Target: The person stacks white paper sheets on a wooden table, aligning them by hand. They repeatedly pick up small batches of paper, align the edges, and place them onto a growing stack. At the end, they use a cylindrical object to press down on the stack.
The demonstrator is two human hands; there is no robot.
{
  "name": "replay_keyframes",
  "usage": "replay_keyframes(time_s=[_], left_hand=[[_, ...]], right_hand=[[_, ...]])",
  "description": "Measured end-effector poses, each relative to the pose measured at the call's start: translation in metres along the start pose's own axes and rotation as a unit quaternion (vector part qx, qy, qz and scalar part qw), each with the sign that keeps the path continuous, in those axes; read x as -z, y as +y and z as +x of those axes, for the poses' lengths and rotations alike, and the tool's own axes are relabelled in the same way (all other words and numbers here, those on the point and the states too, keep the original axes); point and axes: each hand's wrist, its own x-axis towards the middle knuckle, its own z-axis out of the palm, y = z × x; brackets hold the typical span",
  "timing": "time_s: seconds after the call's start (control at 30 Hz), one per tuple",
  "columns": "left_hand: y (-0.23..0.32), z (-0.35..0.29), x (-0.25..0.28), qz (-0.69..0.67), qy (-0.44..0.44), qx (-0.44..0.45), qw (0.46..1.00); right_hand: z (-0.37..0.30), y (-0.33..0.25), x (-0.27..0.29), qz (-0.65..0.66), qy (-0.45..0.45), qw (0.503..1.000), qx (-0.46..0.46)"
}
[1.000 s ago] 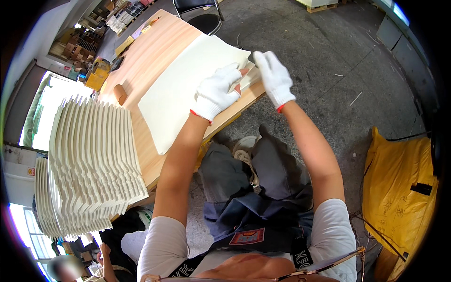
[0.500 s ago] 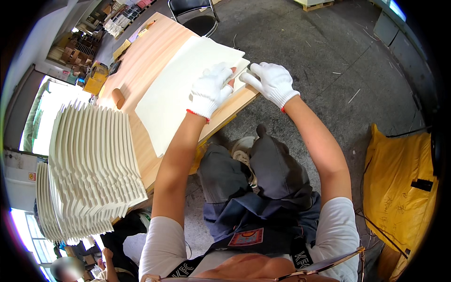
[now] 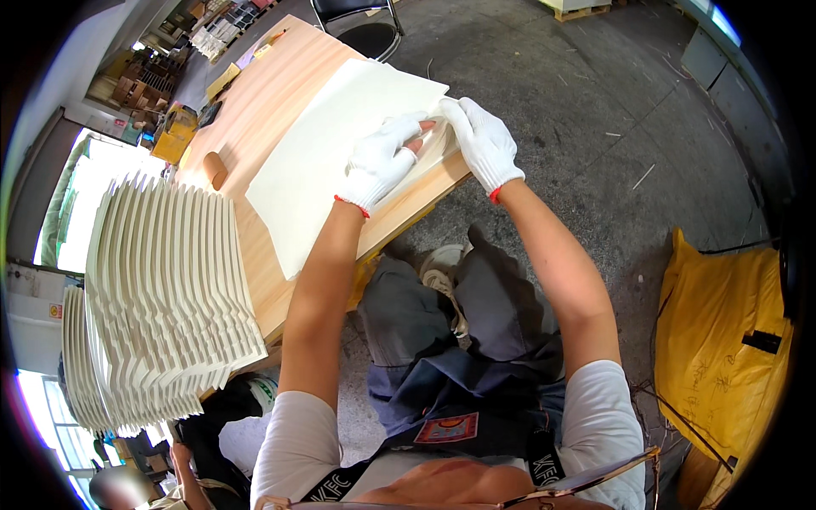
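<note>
- Two gloved hands work at the near edge of the wooden table (image 3: 255, 110), where a large cream sheet (image 3: 331, 161) lies flat.
- Left hand (image 3: 380, 161): palm down on the sheet, bare fingertips protruding from the cut-off white glove and spread, pressing rather than gripping. This likely pins the sheet against sliding.
- Right hand (image 3: 482, 140): fingers curled at the sheet's right corner, apparently pinching a thin clear film (image 3: 435, 146) there; the exact grip is hard to resolve.
- Sheet position: its corner reaches the table edge, giving the fingers access from the side.
- Stack of folded cream pieces (image 3: 161, 289): fanned on the table's left end, well apart from both hands.
- Yellow sack (image 3: 722, 331): on the floor, to the right.
</note>
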Motion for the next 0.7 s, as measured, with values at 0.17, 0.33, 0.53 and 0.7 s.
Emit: replay_keyframes(time_s=[0.17, 0.33, 0.53, 0.7], left_hand=[[0.015, -0.002, 0.005, -0.048, -0.019, 0.036, 0.998], [0.014, -0.002, 0.003, -0.034, -0.021, 0.047, 0.998], [0.009, -0.003, -0.003, -0.141, 0.034, 0.068, 0.987], [0.014, -0.004, -0.002, -0.028, 0.002, 0.018, 0.999]], right_hand=[[-0.001, 0.009, -0.008, -0.03, 0.023, 0.999, 0.011], [-0.001, 0.014, -0.011, -0.049, 0.036, 0.997, 0.052], [-0.003, 0.011, -0.011, -0.072, 0.026, 0.996, 0.038], [-0.003, 0.012, -0.011, -0.082, 0.029, 0.995, 0.047]])
